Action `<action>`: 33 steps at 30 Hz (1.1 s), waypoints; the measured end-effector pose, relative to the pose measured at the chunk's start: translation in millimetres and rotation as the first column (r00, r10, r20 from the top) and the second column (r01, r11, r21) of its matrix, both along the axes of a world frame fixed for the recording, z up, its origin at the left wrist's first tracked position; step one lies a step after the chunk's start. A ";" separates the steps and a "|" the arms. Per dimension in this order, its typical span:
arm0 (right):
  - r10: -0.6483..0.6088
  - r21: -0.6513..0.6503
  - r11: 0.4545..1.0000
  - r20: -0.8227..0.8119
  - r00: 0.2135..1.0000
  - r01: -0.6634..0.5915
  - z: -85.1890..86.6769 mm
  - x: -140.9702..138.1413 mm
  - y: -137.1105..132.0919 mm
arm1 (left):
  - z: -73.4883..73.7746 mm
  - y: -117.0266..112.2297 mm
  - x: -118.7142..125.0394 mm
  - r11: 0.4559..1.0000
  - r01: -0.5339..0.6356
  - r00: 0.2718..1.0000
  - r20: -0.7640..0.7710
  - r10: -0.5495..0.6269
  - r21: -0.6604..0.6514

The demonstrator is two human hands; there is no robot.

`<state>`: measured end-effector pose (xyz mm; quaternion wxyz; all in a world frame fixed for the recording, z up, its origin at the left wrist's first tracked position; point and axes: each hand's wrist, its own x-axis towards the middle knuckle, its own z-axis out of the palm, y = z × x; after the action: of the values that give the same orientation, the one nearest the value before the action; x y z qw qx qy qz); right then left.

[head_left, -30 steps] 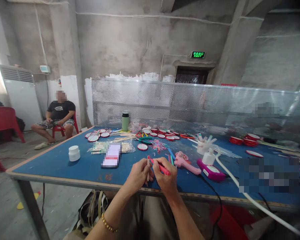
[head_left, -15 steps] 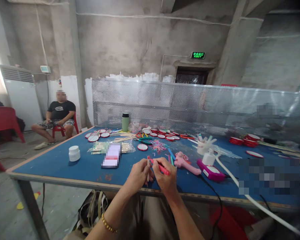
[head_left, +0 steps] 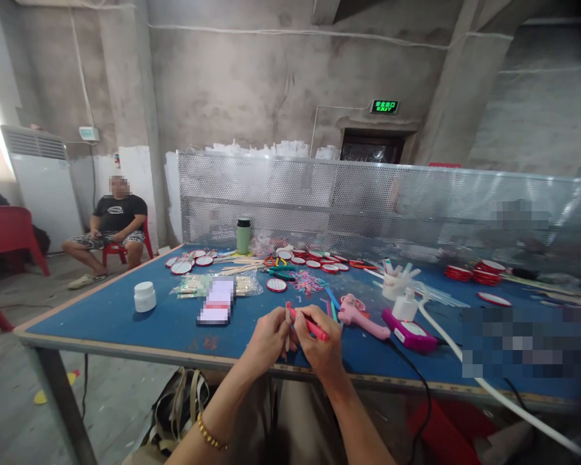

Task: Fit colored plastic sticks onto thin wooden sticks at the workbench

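Observation:
My left hand (head_left: 267, 339) is closed around a slim pale wooden stick (head_left: 287, 334), held upright just over the table's front edge. A small red piece shows at the stick's top; whether it belongs to the stick or the pen cannot be made out. In my right hand (head_left: 323, 345), a red pen-shaped tool (head_left: 317, 330) lies slanted, its far end towards the stick. The hands are close together, and my fingers partly hide both things. Right of them rests a pink glue gun (head_left: 363, 320). A phone (head_left: 217, 300) lies to the left.
A white jar (head_left: 144, 297) stands at left, a green bottle (head_left: 243, 236) at the back. Several red-rimmed discs (head_left: 276, 285) lie about. At right are a purple device (head_left: 409, 330), a cup of sticks (head_left: 394, 283) and a white hose (head_left: 494, 394). A person (head_left: 119, 216) sits beyond the table.
My hands hold the stick and the red pen-shaped tool in nearly the same place. The view has shifted very slightly; nothing else has visibly moved.

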<state>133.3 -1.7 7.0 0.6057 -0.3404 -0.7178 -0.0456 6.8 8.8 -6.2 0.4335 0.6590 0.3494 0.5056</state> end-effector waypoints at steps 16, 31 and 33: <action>-0.032 0.015 0.999 -0.015 0.999 0.032 -0.4 0.4 0.8 | -0.7 0.0 0.3 1.000 0.006 1.000 -0.003 -0.006 -0.015; -0.029 0.017 0.999 -0.014 0.999 0.029 0.0 0.5 0.3 | -1.0 0.1 0.3 1.000 -0.008 1.000 -0.006 0.008 -0.006; -0.030 0.021 0.999 -0.022 0.999 0.030 0.2 0.7 0.2 | -2.1 0.7 0.4 1.000 -0.003 1.000 -0.006 0.003 -0.007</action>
<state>133.9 -1.6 7.2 0.6161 -0.3452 -0.7056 -0.0585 7.2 9.5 -8.3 0.4339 0.6584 0.3534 0.5034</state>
